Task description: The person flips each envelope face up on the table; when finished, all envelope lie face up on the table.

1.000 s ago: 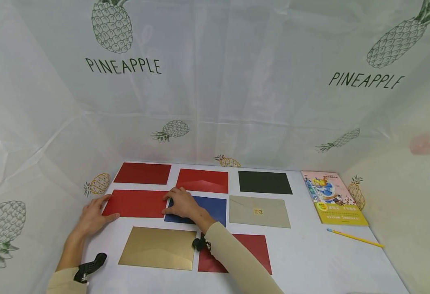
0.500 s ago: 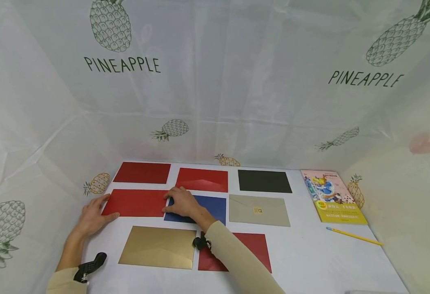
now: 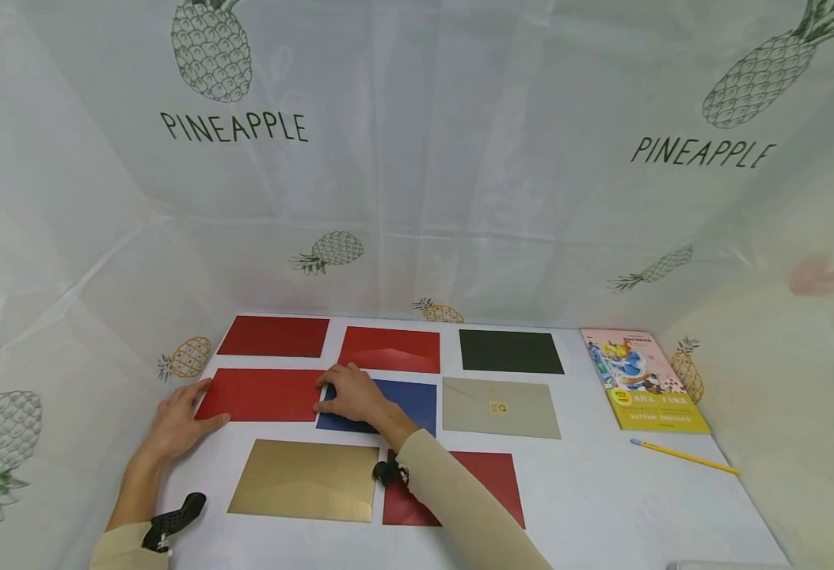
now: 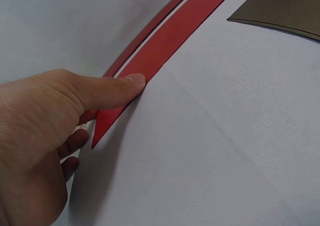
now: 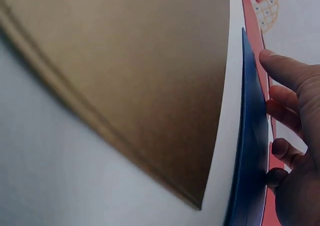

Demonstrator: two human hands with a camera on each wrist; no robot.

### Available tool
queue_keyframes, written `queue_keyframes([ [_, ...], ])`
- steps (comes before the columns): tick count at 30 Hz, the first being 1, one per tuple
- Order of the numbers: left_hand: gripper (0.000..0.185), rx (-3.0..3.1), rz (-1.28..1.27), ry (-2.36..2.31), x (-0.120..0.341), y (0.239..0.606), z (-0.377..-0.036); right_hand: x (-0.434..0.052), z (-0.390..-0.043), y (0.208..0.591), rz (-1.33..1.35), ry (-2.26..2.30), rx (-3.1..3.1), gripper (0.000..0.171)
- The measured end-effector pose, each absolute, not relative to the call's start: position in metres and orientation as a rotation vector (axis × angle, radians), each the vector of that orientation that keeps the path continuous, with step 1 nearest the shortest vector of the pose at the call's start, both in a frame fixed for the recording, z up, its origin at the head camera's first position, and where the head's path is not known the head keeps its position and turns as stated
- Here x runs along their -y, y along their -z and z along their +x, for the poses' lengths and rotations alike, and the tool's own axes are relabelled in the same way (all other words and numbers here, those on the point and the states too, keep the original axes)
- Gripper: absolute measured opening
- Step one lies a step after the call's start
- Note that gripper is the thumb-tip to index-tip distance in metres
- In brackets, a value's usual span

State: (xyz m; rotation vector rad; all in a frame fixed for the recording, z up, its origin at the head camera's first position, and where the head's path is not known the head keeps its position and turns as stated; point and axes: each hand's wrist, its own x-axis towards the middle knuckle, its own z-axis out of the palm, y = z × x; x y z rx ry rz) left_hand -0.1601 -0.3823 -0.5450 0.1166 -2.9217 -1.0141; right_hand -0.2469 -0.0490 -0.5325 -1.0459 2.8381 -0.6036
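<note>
On tabletop [image 3: 588,491], beside blue card [image 3: 413,402], red card [image 3: 263,394] is apparently squared by left hand [image 3: 177,419], right hand [image 3: 352,395], fingers parted, nothing gripped. Withdrawal is presumably required.

High downward head view, 2 wrist close-ups

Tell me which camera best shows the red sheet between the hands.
The head view: there the red sheet lies nearly whole, the left hand and right hand covering bits of its ends. The left wrist view shows it foreshortened and cropped; the right wrist view, only a narrow strip beyond the blue sheet.
</note>
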Motion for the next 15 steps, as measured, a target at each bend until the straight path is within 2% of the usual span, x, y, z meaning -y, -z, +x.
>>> queue_keyframes([
  [6, 0.088, 2.884, 0.074, 0.967, 0.376, 0.544, -0.16, 0.038, -0.245, 0.528, -1.053, 0.639, -2.874, 0.043],
  [11, 0.067, 2.728, 0.085, 0.899, 0.358, 0.543, -0.162, 0.008, -0.244, 0.523, -0.978, 0.847, -2.885, 0.04],
  [15, 0.053, 2.611, -0.012, 0.908, 0.326, 0.537, -0.178, -0.034, -0.244, 0.522, -0.918, 0.937, -2.9, 0.04],
])
